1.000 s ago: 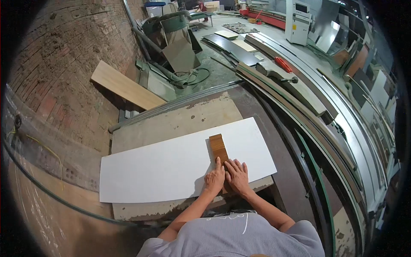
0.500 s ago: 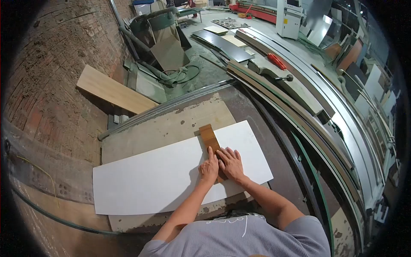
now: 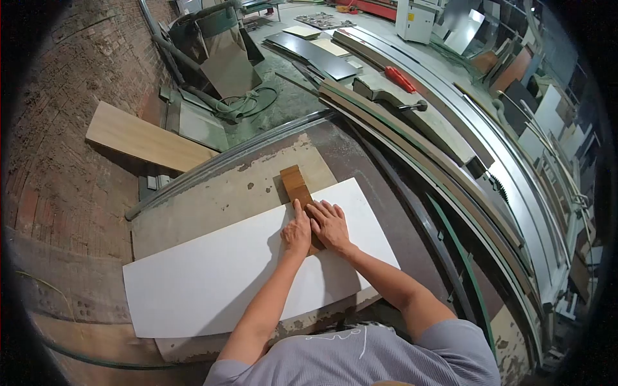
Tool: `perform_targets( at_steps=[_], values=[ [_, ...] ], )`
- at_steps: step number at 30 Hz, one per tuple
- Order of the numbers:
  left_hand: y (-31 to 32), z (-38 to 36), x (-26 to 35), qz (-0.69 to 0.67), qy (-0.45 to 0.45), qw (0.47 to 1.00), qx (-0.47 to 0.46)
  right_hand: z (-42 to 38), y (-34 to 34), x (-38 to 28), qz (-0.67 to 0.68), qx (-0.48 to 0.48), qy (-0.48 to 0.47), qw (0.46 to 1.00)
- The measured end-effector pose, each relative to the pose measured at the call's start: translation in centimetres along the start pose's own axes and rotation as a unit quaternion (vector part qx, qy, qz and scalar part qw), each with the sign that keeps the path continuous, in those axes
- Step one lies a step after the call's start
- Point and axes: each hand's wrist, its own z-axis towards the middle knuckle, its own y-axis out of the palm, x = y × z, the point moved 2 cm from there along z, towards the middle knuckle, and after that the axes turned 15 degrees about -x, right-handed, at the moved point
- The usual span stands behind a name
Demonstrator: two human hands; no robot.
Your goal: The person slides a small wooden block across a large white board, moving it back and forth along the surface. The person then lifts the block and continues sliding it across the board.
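A brown wooden block (image 3: pixel 295 183) lies slantwise across a white panel (image 3: pixel 199 276), its far end jutting past the panel's far edge. My left hand (image 3: pixel 297 234) grips the block from its left side, index finger stretched along the top and the other fingers curled. On the right side, my right hand (image 3: pixel 331 226) clasps it too, with the fingers slanting over it and the thumb near my left hand. My palms hide the block's middle; a bit of its near end shows between my wrists. Beneath the panel is a worn beige board (image 3: pixel 225 196).
A pale wood plank (image 3: pixel 151 138) leans at the left near a brick wall (image 3: pixel 71 128). Long stacked strips (image 3: pixel 412 145) run along the right, with a red-handled tool (image 3: pixel 400 79) on them. Dark panels (image 3: pixel 312 55) and a coiled hose (image 3: pixel 248 103) lie on the floor beyond.
Both hands have pushed the block away from me, so more of it sticks out past the panel's far edge. The whole view has also shifted slightly.
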Motion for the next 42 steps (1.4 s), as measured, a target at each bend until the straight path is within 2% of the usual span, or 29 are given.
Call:
perform_targets(
  at_steps=[7, 9, 12, 15, 24, 26, 31, 34, 38, 42],
  values=[
    [-0.5, 1.9, 0.7, -0.009, 0.03, 0.999, 0.029, 1.9, -0.5, 1.1, 0.01, -0.007, 0.008, 1.0],
    [-0.5, 1.9, 0.8, 0.009, 0.007, 1.0, -0.005, 1.7, -0.4, 1.2, 0.007, -0.004, 0.007, 1.0],
    [0.0, 1.7, 0.5, 0.009, 0.035, 0.999, 0.037, 1.4, -0.2, 1.2, -0.007, -0.004, 0.001, 1.0],
    [0.4, 0.8, 0.5, 0.01, 0.036, 0.999, 0.035, 0.6, 0.0, 1.3, -0.022, -0.004, -0.001, 1.0],
    [1.8, -7.0, 1.2, -0.006, 0.016, 0.999, -0.036, -7.5, -0.2, -0.1, -0.037, -0.039, -0.008, 0.999],
    [2.2, -9.5, 1.4, -0.025, 0.023, 0.996, -0.079, -10.0, -0.5, -0.5, -0.029, -0.046, -0.01, 0.998],
    [3.4, -14.7, 1.4, -0.008, 0.055, 0.995, -0.082, -15.3, -1.1, -1.9, -0.017, -0.065, -0.008, 0.998],
    [3.2, -15.8, 1.7, -0.024, 0.058, 0.992, -0.105, -16.3, -1.3, -2.1, -0.031, -0.06, -0.012, 0.998],
    [4.2, -15.5, 1.4, -0.025, 0.068, 0.996, -0.058, -16.3, -1.6, -2.3, -0.015, -0.066, -0.012, 0.998],
    [3.8, -14.8, 1.7, -0.005, 0.06, 0.996, -0.06, -15.4, -1.9, -2.0, -0.018, -0.067, -0.013, 0.998]
  ],
)
